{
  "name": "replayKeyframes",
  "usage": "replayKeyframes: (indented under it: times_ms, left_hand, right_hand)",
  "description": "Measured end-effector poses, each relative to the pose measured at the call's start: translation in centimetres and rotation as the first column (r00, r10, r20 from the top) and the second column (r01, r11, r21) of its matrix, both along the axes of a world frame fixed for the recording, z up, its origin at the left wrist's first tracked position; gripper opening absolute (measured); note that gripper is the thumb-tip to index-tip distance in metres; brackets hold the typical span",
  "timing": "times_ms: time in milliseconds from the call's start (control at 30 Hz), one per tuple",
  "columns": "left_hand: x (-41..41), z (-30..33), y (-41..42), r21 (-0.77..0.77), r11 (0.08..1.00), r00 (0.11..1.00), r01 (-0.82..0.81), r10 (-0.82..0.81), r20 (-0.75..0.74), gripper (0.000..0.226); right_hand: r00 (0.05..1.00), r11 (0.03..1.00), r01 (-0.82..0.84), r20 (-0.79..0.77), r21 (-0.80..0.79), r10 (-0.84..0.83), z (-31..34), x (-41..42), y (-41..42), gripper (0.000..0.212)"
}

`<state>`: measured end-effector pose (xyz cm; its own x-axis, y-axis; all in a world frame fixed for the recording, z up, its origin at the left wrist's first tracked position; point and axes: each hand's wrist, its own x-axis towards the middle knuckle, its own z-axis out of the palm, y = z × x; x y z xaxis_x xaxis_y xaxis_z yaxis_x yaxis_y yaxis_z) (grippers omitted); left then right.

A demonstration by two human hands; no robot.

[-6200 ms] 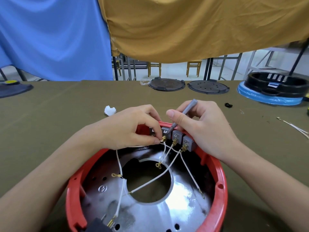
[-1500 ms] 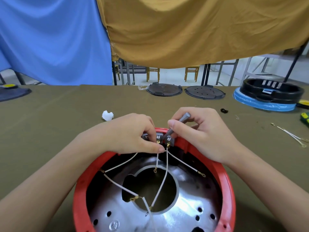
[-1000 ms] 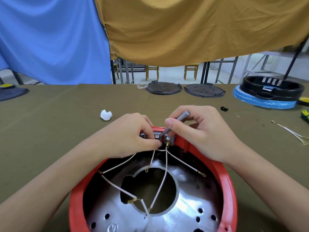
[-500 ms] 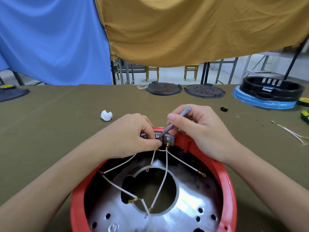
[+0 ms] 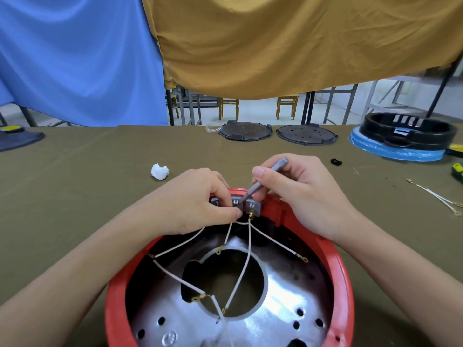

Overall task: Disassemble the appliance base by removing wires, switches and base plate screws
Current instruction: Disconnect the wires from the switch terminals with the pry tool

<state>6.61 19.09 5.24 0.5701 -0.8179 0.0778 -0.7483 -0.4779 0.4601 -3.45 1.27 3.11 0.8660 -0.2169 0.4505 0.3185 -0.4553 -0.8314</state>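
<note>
Head view: the red appliance base (image 5: 343,276) lies open side up at bottom centre of the frame, on the olive-green table (image 5: 75,196). Inside it sits a shiny metal base plate (image 5: 288,304) with a large round opening and small holes. At the far rim of the base, just above frame centre, a row of grey switches (image 5: 253,206) is mounted. White wires (image 5: 240,276) with brass terminals run from the switches down across the plate; one ring terminal hangs loose at the right side of the plate.

My left hand (image 5: 198,209) rests on the far rim, fingers curled, thumb and forefinger pinching at the middle switch where the wires meet it. My right hand (image 5: 298,194) grips a grey screwdriver (image 5: 263,179) between thumb and fingers, shaft tilted down and to the left, tip touching the top of the switch row just beside my left fingertips.

Outward on the table: a crumpled white scrap (image 5: 159,171) left of centre, two dark round plates (image 5: 275,132) at the far edge, a black ring housing (image 5: 408,132) on a blue wrapped part at upper right, loose removed wires (image 5: 436,196) at right. A blue cloth (image 5: 75,58) and a mustard cloth (image 5: 288,41) hang across the top of the frame.
</note>
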Motion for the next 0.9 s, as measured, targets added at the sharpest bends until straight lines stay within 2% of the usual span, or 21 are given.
replayKeyframes:
  times_ms: [133, 333, 600, 900]
  left_hand:
    - [0.02, -0.04, 0.06, 0.003, 1.000, 1.000, -0.002, 0.002, -0.001, 0.022]
    - [0.10, -0.12, -0.02, 0.008, 1.000, 1.000, -0.002, 0.002, 0.001, 0.021]
    - [0.07, -0.14, 0.04, 0.004, 1.000, 1.000, 0.004, -0.004, 0.001, 0.022]
    - [0.07, -0.14, 0.06, 0.000, 1.000, 1.000, 0.012, -0.012, 0.017, 0.023]
  right_hand:
    - [1.000, 1.000, -0.007, 0.014, -0.015, 0.007, 0.07, -0.13, 0.03, 0.021]
    - [1.000, 0.992, 0.004, 0.008, -0.123, -0.003, 0.31, -0.12, 0.10, 0.020]
    - [1.000, 1.000, 0.005, 0.004, 0.002, -0.005, -0.09, 0.09, -0.09, 0.021]
    - [1.000, 0.998, 0.002, 0.015, -0.059, -0.001, -0.03, 0.03, -0.11, 0.020]
